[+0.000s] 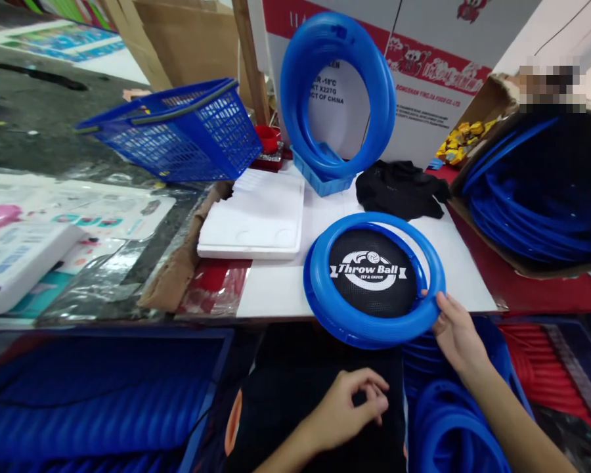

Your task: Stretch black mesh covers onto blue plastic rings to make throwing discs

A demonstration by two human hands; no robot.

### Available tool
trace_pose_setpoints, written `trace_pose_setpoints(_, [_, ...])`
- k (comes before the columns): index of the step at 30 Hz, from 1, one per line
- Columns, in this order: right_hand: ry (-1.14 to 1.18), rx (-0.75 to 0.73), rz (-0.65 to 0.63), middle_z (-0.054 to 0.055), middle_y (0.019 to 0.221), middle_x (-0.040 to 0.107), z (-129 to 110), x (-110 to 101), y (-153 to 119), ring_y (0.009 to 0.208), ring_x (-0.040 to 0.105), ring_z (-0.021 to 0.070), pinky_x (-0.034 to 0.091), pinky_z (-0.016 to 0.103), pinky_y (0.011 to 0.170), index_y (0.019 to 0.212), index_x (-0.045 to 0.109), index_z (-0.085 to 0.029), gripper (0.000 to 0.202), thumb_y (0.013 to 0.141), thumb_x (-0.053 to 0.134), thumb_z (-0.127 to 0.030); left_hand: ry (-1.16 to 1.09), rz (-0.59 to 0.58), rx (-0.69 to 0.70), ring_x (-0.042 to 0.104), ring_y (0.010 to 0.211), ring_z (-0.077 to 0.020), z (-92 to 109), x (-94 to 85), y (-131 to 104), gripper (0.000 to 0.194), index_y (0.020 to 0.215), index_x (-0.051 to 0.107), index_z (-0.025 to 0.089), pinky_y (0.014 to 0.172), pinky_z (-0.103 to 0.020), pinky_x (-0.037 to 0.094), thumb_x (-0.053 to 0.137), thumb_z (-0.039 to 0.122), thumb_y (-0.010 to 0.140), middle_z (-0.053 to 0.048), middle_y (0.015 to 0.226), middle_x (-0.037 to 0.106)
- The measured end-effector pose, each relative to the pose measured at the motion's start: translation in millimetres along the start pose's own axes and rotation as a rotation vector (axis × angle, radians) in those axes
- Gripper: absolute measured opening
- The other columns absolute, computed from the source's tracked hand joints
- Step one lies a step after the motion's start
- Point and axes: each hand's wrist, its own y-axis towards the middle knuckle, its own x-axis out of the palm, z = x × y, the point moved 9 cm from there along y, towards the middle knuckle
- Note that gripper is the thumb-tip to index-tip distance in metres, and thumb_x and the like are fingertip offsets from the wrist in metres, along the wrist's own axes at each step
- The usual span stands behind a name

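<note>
Right hand point(456, 328) pinches edge of blue ring point(374, 328), right of white foam slab point(259, 213). Ring lies over black mesh panel point(374, 289); contact hard to judge. Left hand point(347, 407) loosely half-curled, below and right of slab.

Bright blue ring point(374, 328), black mesh point(374, 301) with white lettering point(367, 270)
The basket point(177, 143) is latticed blue, the carton point(438, 56) red-banded white, the cloth point(401, 189) black, the wrappers point(463, 141) golden yellow.
</note>
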Motion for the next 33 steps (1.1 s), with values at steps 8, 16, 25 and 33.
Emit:
trace_pose_setpoints(8, [-0.645,-0.015,-0.152,0.005,0.08,0.075,-28.8,-8.1,2.3,0.07,0.073,0.0221,0.066,0.033,0.063,0.101,0.076,-0.02,0.045,0.09,0.081,-0.063,-0.359,0.291,0.139,0.069,0.134,-0.0322,6.4,-26.1,31.1,0.05,0.13,0.067,0.022,0.124,-0.053,0.047,0.088,0.044,0.09,-0.014,0.138,0.075])
trace_pose_setpoints(16, [-1.398,-0.965,-0.462,0.012,0.155,0.063,-76.4,73.4,-81.7,0.144,0.059,0.0375,0.051,0.064,0.12,0.152,0.06,-0.033,0.051,0.102,0.071,-0.036,-0.462,0.114,0.28,0.069,0.134,-0.0349,64.9,-1.3,49.4,0.05,0.132,0.071,0.021,0.123,-0.057,0.048,0.083,0.05,0.094,-0.015,0.138,0.075])
trace_pose_setpoints(25, [-1.239,-0.93,-0.649,0.007,0.145,0.07,-131.0,116.1,-87.1,0.133,0.067,0.0291,0.061,0.047,0.111,0.153,0.063,-0.037,0.049,0.106,0.066,-0.026,-0.558,0.15,0.373,0.077,0.119,-0.0305,128.0,-20.5,65.3,0.045,0.124,0.07,0.019,0.11,-0.054,0.061,0.089,0.042,0.09,-0.011,0.125,0.079])
trace_pose_setpoints(33, [-0.964,-1.007,-0.361,0.0,0.133,0.078,-193.3,117.4,-96.0,0.119,0.076,0.0278,0.065,0.043,0.105,0.136,0.077,-0.04,0.04,0.098,0.079,-0.028,-0.618,0.235,0.44,0.08,0.102,-0.024,159.6,-4.1,59.2,0.047,0.12,0.07,0.021,0.096,-0.046,0.069,0.094,0.039,0.084,-0.005,0.113,0.079])
